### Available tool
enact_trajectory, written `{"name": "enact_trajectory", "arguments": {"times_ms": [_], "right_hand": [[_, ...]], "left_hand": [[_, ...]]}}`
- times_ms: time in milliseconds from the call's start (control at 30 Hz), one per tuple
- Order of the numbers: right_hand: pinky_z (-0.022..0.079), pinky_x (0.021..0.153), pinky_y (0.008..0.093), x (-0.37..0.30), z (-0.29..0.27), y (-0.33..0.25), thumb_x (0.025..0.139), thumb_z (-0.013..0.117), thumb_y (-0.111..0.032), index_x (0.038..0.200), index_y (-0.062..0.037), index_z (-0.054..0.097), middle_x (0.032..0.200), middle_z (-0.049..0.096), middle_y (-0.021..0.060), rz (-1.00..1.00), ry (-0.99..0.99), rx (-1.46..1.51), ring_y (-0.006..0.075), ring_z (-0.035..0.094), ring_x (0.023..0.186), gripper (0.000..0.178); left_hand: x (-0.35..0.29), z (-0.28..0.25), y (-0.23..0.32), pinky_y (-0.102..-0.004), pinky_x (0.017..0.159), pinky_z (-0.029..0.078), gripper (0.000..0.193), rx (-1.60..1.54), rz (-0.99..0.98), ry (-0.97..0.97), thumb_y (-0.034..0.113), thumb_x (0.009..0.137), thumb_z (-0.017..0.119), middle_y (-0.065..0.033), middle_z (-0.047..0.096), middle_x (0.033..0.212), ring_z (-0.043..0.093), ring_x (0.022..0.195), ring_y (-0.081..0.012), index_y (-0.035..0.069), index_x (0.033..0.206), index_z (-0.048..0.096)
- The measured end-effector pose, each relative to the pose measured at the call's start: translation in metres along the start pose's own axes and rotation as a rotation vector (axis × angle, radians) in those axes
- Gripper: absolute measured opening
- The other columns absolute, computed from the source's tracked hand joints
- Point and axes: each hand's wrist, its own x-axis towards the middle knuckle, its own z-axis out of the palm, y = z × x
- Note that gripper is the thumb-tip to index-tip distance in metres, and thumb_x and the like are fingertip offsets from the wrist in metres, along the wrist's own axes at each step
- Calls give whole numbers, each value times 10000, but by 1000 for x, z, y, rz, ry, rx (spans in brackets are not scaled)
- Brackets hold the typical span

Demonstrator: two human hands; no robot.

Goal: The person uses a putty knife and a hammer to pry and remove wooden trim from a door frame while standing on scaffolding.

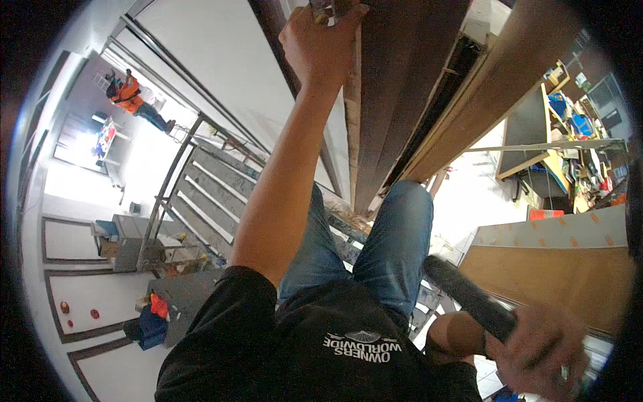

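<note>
Dark-brown panel [400,87] looks long, with a paler left edge.

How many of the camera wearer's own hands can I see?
2: the left hand at the top, by the brown panel; the right hand at lower right, gripping a dark bar.

Past the platform's [209,191] right edge, space opens between the right knee [405,208] and the brown panel [549,271]; the knee bars the right hand [539,348] from the boards' [402,80] lower end. The left forearm [278,194] obstructs their left edge.
</note>
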Motion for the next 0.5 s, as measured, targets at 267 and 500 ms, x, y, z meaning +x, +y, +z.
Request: {"name": "enact_trajectory", "arguments": {"times_ms": [267, 500], "right_hand": [[307, 350, 173, -45, -38, 44, 966, 476, -267, 1217, -103, 371, 798, 497, 20, 425, 128, -599, 44, 406, 447, 318], [387, 418, 218, -103, -58, 71, 963, 471, -151, 1174, -64, 402, 697, 477, 39, 777, 279, -475, 77, 425, 473, 238]], "left_hand": [[11, 4, -36, -407, 664, 485, 484, -149, 223, 34, 410, 694, 799, -141, 627, 822, 579, 701, -288, -14, 870, 647], [-72, -47, -52, -293, 703, 471, 292, -992, -602, -309, 195, 933, 512, -43, 515, 915, 532, 779, -144, 66, 1195, 506]]}}
